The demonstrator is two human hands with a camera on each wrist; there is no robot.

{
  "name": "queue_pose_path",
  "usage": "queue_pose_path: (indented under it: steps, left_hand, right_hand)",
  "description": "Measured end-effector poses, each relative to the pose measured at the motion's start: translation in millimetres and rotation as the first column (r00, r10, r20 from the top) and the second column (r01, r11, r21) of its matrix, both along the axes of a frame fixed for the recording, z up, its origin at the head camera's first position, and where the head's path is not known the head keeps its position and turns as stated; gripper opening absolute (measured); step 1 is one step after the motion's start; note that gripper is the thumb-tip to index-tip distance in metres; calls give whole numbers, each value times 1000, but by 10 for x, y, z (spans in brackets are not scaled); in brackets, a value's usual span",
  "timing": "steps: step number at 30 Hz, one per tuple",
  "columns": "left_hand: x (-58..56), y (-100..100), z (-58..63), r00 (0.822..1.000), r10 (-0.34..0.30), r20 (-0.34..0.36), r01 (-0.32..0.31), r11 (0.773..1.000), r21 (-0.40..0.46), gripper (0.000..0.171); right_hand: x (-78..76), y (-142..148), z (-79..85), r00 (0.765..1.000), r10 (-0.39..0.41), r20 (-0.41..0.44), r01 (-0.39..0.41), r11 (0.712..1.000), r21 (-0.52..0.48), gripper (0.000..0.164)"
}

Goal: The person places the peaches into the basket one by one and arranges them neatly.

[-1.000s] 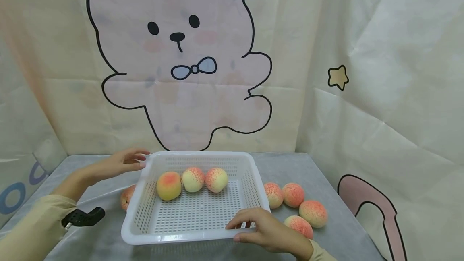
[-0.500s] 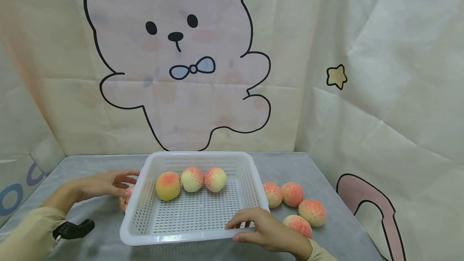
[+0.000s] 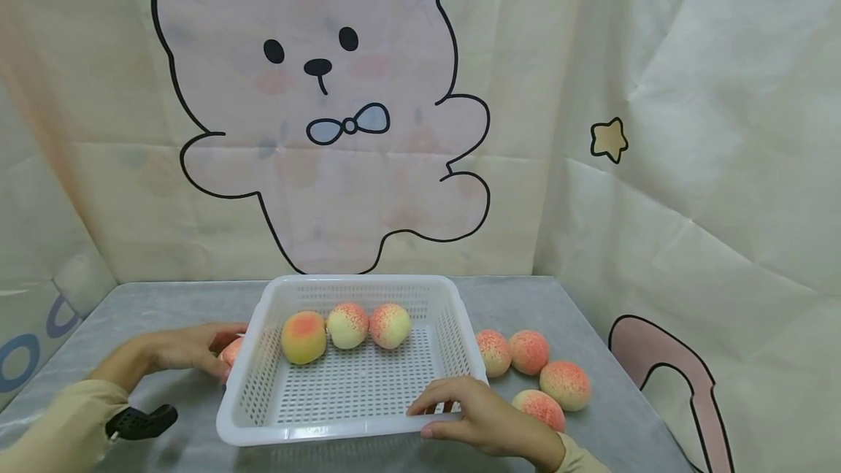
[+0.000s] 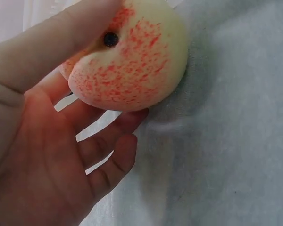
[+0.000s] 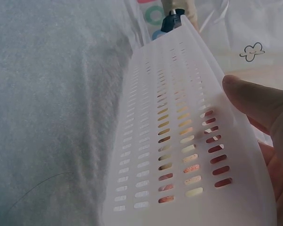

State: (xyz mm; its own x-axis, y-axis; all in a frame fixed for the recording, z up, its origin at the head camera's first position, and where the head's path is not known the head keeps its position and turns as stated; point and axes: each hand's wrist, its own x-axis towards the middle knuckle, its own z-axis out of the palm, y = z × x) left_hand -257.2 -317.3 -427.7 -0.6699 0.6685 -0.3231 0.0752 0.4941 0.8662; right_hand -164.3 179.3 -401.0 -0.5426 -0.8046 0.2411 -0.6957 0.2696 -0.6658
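Note:
A white plastic basket [image 3: 355, 425] with slotted walls stands mid-table, holding a yellow-orange peach [image 3: 304, 338] and two red-speckled peaches [image 3: 348, 325] in a row. Left of the basket, my left hand [image 3: 174, 352] holds another peach [image 3: 231, 351], partly hidden by the hand and the rim. In the left wrist view the thumb lies across that speckled peach [image 4: 137, 66], near its dark stem hole, and fingers curl beneath it. My right hand [image 3: 482, 418] grips the basket's near right rim, thumb outside and fingers inside. The right wrist view shows the thumb [image 5: 254, 96] at the rim.
Several loose peaches [image 3: 566, 386] lie on the grey tablecloth [image 3: 631, 436] to the right of the basket, close to my right hand. A cloth backdrop [image 3: 512, 130] with a cartoon bear rises behind the table. A black strap [image 3: 141, 422] sticks out from the left wrist.
My left hand has come down from beside the basket's far left corner to the peach on the left and taken hold of it. The right hand stays on the rim.

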Motion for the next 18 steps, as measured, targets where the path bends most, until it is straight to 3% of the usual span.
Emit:
queue_pose_path:
  steps: [6, 12, 18]
  left_hand:
    - [3, -13, 0, 1000, 29, 9, -29, 1000, -10, 67]
    - [-1, -165, 98, 994, 91, -53, -93, 995, -24, 57]
    - [6, -352, 271, 968, 200, -151, -206, 978, -24, 61]
  right_hand:
    - [-3, -2, -8, 1000, 0, 9, 0, 1000, 0, 24]
    - [-1, 0, -5, 1000, -2, 11, 2, 1000, -2, 24]
    - [0, 2, 4, 1000, -2, 10, 2, 1000, -1, 24]
